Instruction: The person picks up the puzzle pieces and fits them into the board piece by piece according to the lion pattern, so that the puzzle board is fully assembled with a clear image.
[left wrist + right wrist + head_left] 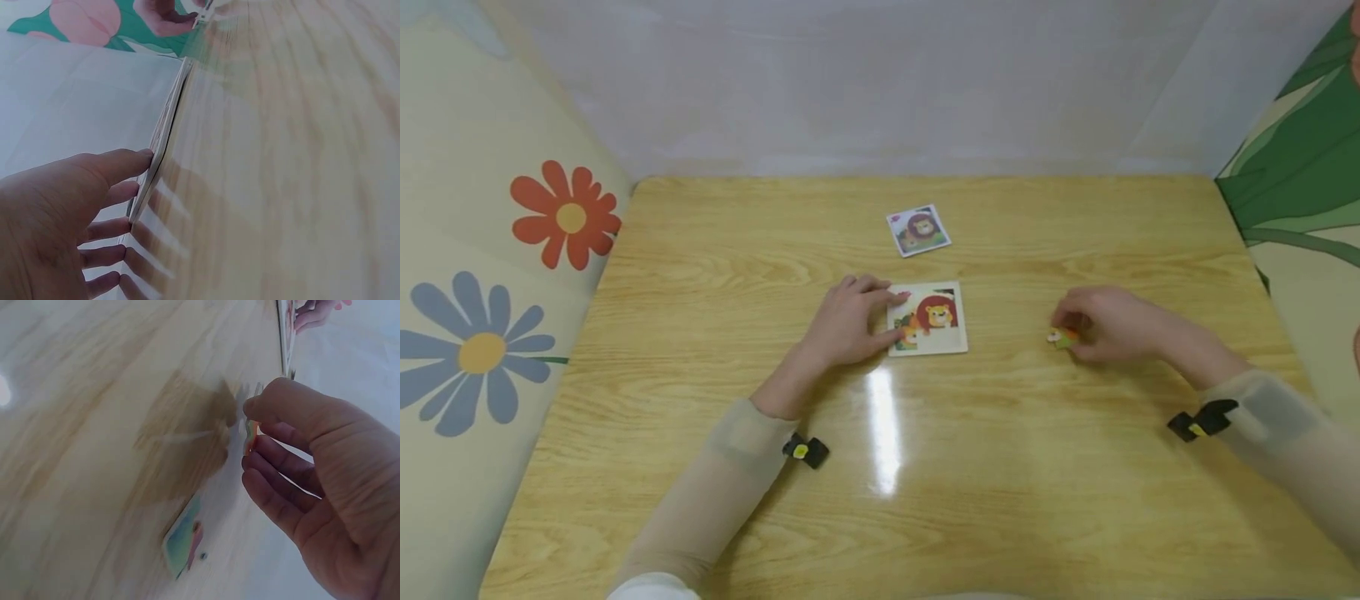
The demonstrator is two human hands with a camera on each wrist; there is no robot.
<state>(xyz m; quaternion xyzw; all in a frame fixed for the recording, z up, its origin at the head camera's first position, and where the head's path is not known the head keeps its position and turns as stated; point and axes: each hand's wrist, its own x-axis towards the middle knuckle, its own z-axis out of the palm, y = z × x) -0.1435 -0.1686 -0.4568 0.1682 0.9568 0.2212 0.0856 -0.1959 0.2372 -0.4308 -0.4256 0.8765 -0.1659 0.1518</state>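
Observation:
A square lion puzzle board [942,341] lies on the table, several pieces filling it and a pale bare patch at its lower right. My left hand [850,321] rests at the board's left side, thumb and index finger reaching over its edge. The other fingers of the left hand [50,219] spread out along it in the left wrist view. Off to the board's right, my right hand [1116,325] pinches a small green and orange puzzle piece [1063,337] just over the table. Another flat green and blue piece [181,540] shows under this hand in the right wrist view.
Beyond the board lies a square lion picture card [919,231]. The glossy wood table [715,250] meets a pale back wall [880,92]. Painted flower panels [482,354] flank the left and right sides.

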